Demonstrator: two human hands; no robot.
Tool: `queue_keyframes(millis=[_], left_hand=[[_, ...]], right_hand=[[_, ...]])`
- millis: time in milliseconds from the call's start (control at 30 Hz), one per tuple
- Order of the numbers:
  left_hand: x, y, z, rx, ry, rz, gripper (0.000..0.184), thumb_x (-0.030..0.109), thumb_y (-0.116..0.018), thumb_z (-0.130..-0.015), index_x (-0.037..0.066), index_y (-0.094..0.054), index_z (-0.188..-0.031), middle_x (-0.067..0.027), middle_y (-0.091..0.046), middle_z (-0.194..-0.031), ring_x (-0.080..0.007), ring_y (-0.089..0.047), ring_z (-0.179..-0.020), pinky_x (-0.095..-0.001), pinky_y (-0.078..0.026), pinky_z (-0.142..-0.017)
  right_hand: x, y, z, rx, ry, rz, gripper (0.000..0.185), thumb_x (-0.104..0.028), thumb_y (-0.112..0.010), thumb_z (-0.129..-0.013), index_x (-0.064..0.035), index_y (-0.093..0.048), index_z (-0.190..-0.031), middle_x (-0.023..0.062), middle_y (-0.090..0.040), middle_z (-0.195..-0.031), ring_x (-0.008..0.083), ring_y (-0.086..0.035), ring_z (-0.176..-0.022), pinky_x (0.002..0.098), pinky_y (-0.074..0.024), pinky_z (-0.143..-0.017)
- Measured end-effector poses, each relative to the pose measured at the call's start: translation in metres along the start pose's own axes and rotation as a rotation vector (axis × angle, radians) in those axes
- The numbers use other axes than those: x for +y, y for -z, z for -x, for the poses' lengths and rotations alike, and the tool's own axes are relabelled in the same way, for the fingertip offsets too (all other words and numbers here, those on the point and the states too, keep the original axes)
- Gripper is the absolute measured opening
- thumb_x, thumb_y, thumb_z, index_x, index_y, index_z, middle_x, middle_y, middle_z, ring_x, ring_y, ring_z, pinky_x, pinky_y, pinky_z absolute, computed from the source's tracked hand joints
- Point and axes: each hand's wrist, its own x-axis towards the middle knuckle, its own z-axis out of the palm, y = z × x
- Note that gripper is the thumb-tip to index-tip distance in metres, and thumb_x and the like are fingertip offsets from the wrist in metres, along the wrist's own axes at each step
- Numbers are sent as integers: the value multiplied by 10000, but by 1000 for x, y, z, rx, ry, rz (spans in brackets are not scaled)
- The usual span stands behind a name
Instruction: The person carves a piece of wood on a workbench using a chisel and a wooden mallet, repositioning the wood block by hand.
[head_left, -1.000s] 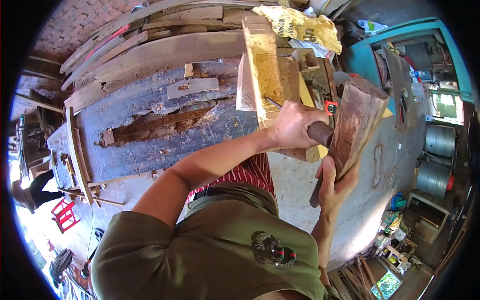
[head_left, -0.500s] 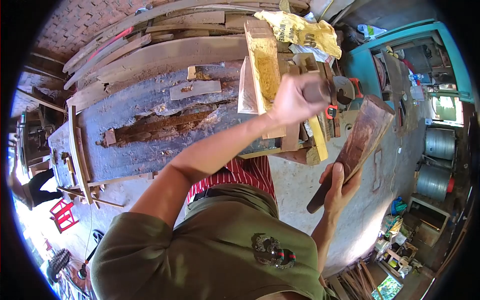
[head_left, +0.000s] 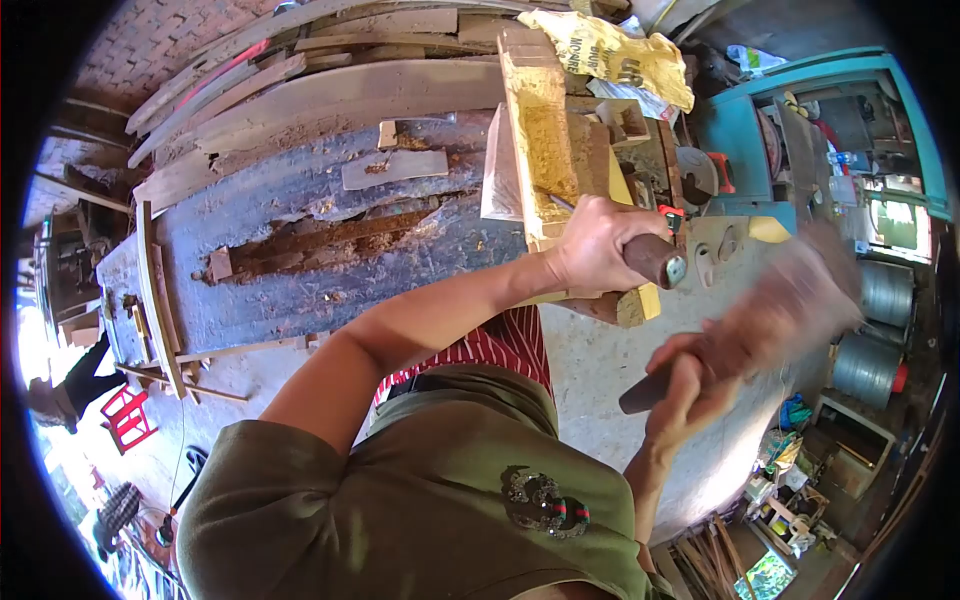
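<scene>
My left hand (head_left: 598, 242) is closed around the dark wooden handle of a chisel (head_left: 655, 262); the handle's butt end points to the right. The chisel's thin blade shows just left of the fist, against a light yellowish wooden beam (head_left: 538, 110) with a hollow cut in it. I cannot make out whether the tip touches the wood. On the right, my right hand (head_left: 690, 395) grips the narrow end of a heavy wooden mallet (head_left: 780, 310). Motion smears the mallet's thick head, which is apart from the chisel.
The beam lies across a large dark, weathered slab (head_left: 300, 250) with a long rotten hollow. A grey wood scrap (head_left: 395, 170) rests on it. A yellow sack (head_left: 620, 60) lies behind the beam, a circular saw (head_left: 697, 175) to its right. A red stool (head_left: 128, 420) stands left.
My left hand and the chisel have come down toward me, and the blade now shows beside the beam's hollow. The mallet has swung out to the right, away from the chisel.
</scene>
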Motion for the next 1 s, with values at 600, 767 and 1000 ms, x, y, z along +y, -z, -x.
queue_keyframes(millis=[600,767,1000], left_hand=[[0,-4,-19,31,70,3,236,154,-828,-707,55,-661,-840,-129,-640,-704,-291,-660,-619,-321,-516,-588],[-6,-8,-18,50,70,26,221,235,-817,-671,126,-684,-811,-132,-661,-684,-345,-667,-640,-400,-539,-573],[-5,-17,-13,-2,17,-101,246,241,-785,-641,189,-653,-842,-65,-656,-673,-312,-664,-653,-423,-516,-582]], right_hand=[[11,1,-9,10,-143,95,395,-237,-612,-981,17,-455,-1241,70,-572,-669,123,-526,-518,242,-400,-484],[-5,-4,-8,73,87,112,390,-259,-491,-1008,26,-485,-1274,100,-592,-670,157,-552,-525,269,-427,-489],[6,-12,-21,-14,119,371,502,-42,-553,-898,86,-425,-1367,58,-564,-706,118,-535,-569,255,-422,-531]])
